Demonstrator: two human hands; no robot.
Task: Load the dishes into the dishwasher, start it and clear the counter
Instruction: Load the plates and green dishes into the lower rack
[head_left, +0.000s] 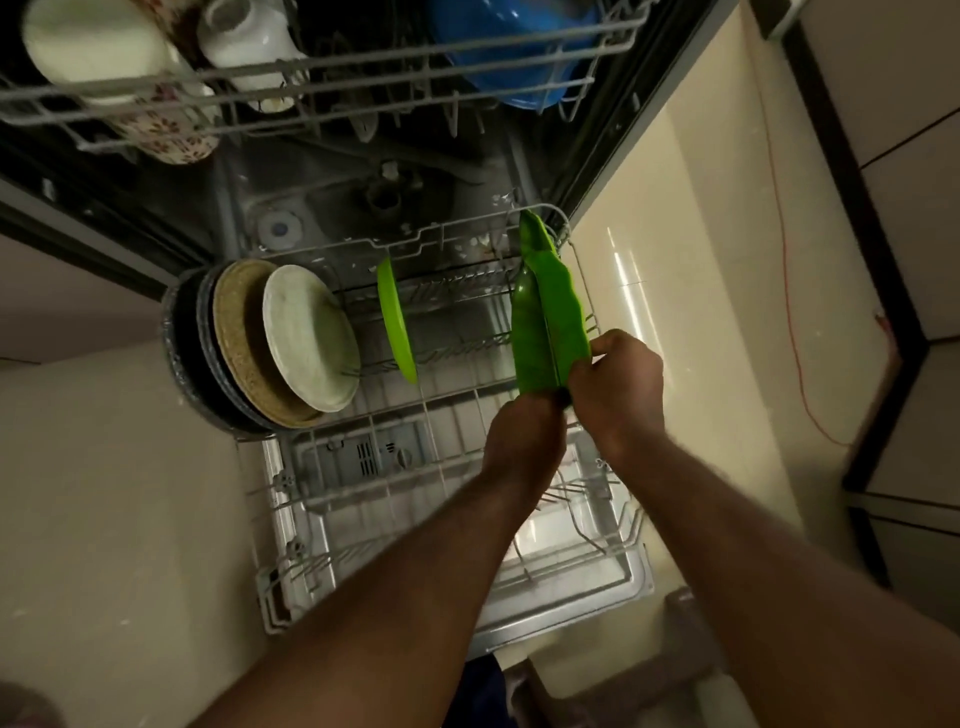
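Green plates (545, 322): seemingly two, held together on edge at right centre of the frame, over the right side of the pulled-out lower rack (363, 519). Whether the bottom edge is already seated among the tines cannot be told.
Long axis: directed up the frame, away from the person, with the far tip close to the rack's far right corner.
Direction from the fingers: the green plates extend beyond and upward in the frame from both hands, which are gathered at the near end.
Left hand (524, 436): closed round the near lower edge; only its back is shown, and the fingertips are hidden behind the plates.
Right hand (618, 384): fingers curled and pinched on the near rim at the right-hand side.
Nearer hand: neither, as both are in contact; the left is placed toward the rack's middle, the right toward its outer wire.
Neighbours: a single green plate (396, 322) is stood upright in the tines well apart to the left; a white plate (311, 338), a tan plate (239, 322) and dark plates (182, 338) are leaned together at the rack's left.
Coming move (judged): a lowering into the free tines is expected, with the held edge kept parallel to the standing plates.
Risk (judged): the pair may need to be separated so that each is given its own slot.
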